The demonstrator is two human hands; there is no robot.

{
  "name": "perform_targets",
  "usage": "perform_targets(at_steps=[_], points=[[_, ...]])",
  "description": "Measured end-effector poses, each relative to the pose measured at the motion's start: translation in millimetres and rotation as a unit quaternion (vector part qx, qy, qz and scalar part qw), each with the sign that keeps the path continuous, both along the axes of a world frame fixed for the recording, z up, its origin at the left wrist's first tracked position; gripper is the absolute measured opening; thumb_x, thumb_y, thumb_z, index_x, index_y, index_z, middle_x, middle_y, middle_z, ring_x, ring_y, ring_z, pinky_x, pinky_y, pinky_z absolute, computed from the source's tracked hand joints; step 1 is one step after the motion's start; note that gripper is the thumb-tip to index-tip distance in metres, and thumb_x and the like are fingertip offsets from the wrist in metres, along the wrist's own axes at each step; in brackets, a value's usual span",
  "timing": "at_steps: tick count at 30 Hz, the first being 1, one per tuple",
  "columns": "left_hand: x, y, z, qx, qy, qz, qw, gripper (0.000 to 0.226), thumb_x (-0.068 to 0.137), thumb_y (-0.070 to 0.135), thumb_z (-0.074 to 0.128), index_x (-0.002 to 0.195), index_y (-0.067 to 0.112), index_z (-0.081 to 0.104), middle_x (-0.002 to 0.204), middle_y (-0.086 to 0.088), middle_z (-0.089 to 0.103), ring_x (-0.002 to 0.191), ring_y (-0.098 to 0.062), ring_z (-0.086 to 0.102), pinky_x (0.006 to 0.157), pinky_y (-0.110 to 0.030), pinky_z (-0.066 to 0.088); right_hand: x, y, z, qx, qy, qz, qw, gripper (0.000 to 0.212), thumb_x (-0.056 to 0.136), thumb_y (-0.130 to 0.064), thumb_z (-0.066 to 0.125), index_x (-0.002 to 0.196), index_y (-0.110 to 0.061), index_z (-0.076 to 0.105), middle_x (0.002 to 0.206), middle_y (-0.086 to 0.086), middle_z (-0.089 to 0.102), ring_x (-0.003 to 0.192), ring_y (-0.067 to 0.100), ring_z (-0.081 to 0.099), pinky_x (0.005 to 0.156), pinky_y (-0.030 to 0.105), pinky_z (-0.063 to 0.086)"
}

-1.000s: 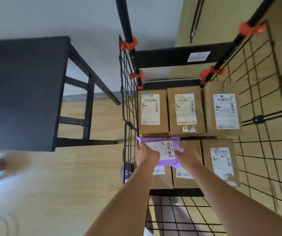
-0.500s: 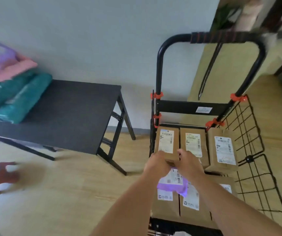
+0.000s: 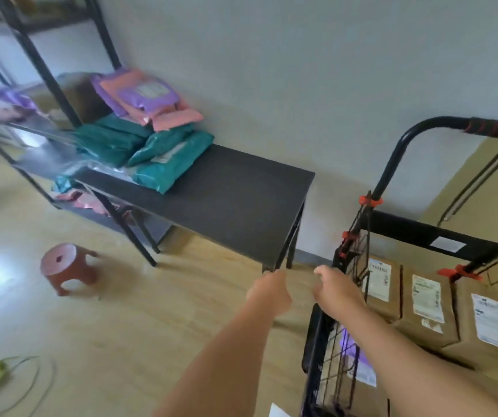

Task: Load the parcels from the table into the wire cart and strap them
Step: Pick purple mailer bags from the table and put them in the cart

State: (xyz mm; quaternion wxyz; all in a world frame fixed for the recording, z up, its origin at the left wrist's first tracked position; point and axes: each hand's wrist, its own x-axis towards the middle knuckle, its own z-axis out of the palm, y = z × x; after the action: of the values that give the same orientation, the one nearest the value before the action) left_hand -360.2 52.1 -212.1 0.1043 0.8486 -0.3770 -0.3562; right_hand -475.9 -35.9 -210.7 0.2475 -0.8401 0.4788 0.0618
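One wire cart: stood beside the worktop, holding brown boxes and a purple bag.
Worktop: carried teal bags, pink and purple bags on top.
Bags: looked light, floppy, slick; best gripped across the middle.
Labels: were too blurred to read.
Hands: left hand and right hand hovered between worktop and cart, fingers loosely curled, holding nothing.

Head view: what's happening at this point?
A person is loading parcels into the wire cart. The left hand and right hand hold nothing and reach toward the table, where teal, pink and purple mailers are piled. The cart holds cardboard boxes and a purple mailer.
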Motion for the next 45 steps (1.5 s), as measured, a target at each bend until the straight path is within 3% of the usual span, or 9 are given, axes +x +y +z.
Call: perform_targets(at_steps=[3,12,16,23,31,38,45], points=[[40,43,-7,-0.003,0.003,0.038,0.999,0.058,0.089,0.009,0.056,0.144,0.016,0.04,0.141,-0.011,0.046,0.13,-0.03,0.046,0.106,-0.041,0.043,47,38,-5,0.002,0.018,0.038,0.999,0.044,0.096,-0.019,0.05,0.139,-0.025,0.048,0.135,0.001,0.055,0.119,0.022,0.056,0.089,0.032,0.047],[148,148,-19,-0.008,-0.001,0.16,0.987,0.062,0.087,0.005,0.054,0.146,0.019,0.038,0.143,-0.008,0.042,0.13,-0.028,0.045,0.104,-0.04,0.046,159,132,-12,0.012,0.01,0.106,0.994,0.047,0.097,-0.027,0.051,0.144,-0.029,0.042,0.135,-0.004,0.053,0.108,0.017,0.06,0.086,0.036,0.055],[170,159,-13,-0.034,-0.024,0.18,0.983,0.059,0.087,0.007,0.053,0.143,0.02,0.04,0.141,-0.006,0.044,0.13,-0.026,0.044,0.101,-0.037,0.046,191,141,0,0.012,0.001,0.112,0.994,0.046,0.098,-0.028,0.052,0.142,-0.03,0.043,0.135,-0.005,0.054,0.107,0.016,0.06,0.075,0.028,0.05],[214,148,3,-0.076,-0.061,0.204,0.974,0.062,0.085,0.004,0.051,0.143,0.023,0.04,0.139,-0.003,0.046,0.127,-0.023,0.046,0.097,-0.034,0.047,250,125,12,0.027,-0.046,0.088,0.995,0.042,0.097,-0.026,0.055,0.138,-0.03,0.046,0.132,-0.009,0.052,0.088,0.007,0.051,0.054,0.018,0.035],[307,110,19,-0.073,-0.093,0.212,0.97,0.064,0.086,0.004,0.052,0.145,0.024,0.04,0.14,-0.002,0.047,0.127,-0.021,0.047,0.096,-0.032,0.05,342,73,14,0.04,-0.065,0.095,0.993,0.04,0.097,-0.026,0.053,0.137,-0.031,0.046,0.13,-0.009,0.052,0.102,0.01,0.057,0.084,0.03,0.053],[392,39,38,-0.067,-0.097,0.203,0.972,0.054,0.089,0.011,0.054,0.14,0.025,0.043,0.133,-0.002,0.048,0.124,-0.021,0.046,0.094,-0.032,0.044,428,6,22,0.048,-0.078,0.097,0.991,0.043,0.097,-0.028,0.056,0.138,-0.031,0.046,0.127,-0.009,0.053,0.094,0.006,0.055,0.067,0.021,0.044],[441,8,33,-0.081,-0.142,0.238,0.958,0.049,0.089,0.01,0.05,0.135,0.027,0.048,0.129,0.004,0.053,0.121,-0.017,0.049,0.091,-0.03,0.047,481,-33,16,0.084,-0.085,0.095,0.988,0.037,0.096,-0.028,0.058,0.133,-0.03,0.052,0.122,-0.009,0.056,0.101,0.007,0.057,0.074,0.022,0.048]])
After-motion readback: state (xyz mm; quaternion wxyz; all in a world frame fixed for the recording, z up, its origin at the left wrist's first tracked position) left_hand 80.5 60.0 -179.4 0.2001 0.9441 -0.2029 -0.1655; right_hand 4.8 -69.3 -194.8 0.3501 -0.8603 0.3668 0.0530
